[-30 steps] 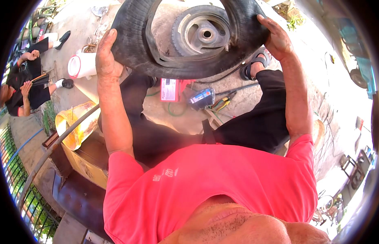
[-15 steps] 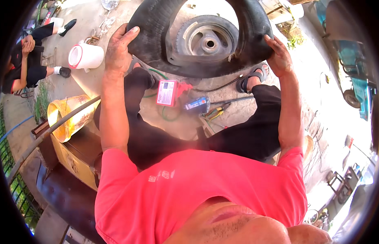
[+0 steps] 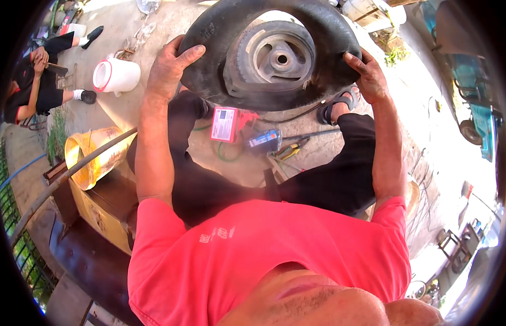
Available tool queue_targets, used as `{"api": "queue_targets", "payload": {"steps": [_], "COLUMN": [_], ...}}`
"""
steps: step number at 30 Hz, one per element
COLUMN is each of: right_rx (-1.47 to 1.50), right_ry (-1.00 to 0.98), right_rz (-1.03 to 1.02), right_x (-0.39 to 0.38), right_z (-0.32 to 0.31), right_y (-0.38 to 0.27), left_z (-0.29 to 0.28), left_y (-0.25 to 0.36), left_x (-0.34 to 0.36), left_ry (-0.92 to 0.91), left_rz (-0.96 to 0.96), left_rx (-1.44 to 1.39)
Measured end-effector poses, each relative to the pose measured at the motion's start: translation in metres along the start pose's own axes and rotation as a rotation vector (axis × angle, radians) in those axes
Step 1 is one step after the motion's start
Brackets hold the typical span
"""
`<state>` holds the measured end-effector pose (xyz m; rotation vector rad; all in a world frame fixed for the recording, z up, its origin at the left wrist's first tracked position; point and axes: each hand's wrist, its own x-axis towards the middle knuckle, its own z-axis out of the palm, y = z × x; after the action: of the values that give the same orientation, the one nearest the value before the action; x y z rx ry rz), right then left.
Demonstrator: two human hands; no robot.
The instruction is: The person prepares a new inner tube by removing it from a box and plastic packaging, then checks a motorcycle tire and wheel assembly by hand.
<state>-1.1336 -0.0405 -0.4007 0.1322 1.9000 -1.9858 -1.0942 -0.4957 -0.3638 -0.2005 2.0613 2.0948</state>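
Observation:
Between my raised hands is a puffy black inner tube, held out over the ground. My left hand grips its left side, thumb on top. My right hand grips the right side, its thumb pressed on the rubber and the other fingers partly behind it. Through the tube's hole shows a wheel with a grey metal rim and hub, lying flat; the tube hides part of its edge.
Between my feet lie a red box with a white label, a blue-labelled pack and yellow-handled pliers. A yellow bucket and a white bucket are at left. A seated person is at far left.
The inner tube has come down and its far side now shows more fully, with the wheel framed inside its hole. Both hands still grip it; my left hand shifted slightly right.

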Motion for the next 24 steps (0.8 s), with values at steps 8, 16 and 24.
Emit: {"api": "queue_targets", "payload": {"steps": [8, 16, 24], "right_rx": [-0.202, -0.376, -0.334], "right_ry": [-0.046, -0.056, 0.000], "right_rz": [-0.058, -0.145, -0.115], "right_x": [-0.011, -0.013, -0.015], "right_z": [0.016, 0.033, 0.039], "right_y": [-0.011, -0.013, -0.008], "left_z": [0.012, 0.007, 0.013], "left_y": [0.011, -0.001, 0.015], "left_x": [-0.005, 0.000, -0.003], "left_ry": [0.074, 0.071, 0.126], "left_rz": [0.041, 0.079, 0.068], "left_rx": [0.043, 0.254, 0.449]}}
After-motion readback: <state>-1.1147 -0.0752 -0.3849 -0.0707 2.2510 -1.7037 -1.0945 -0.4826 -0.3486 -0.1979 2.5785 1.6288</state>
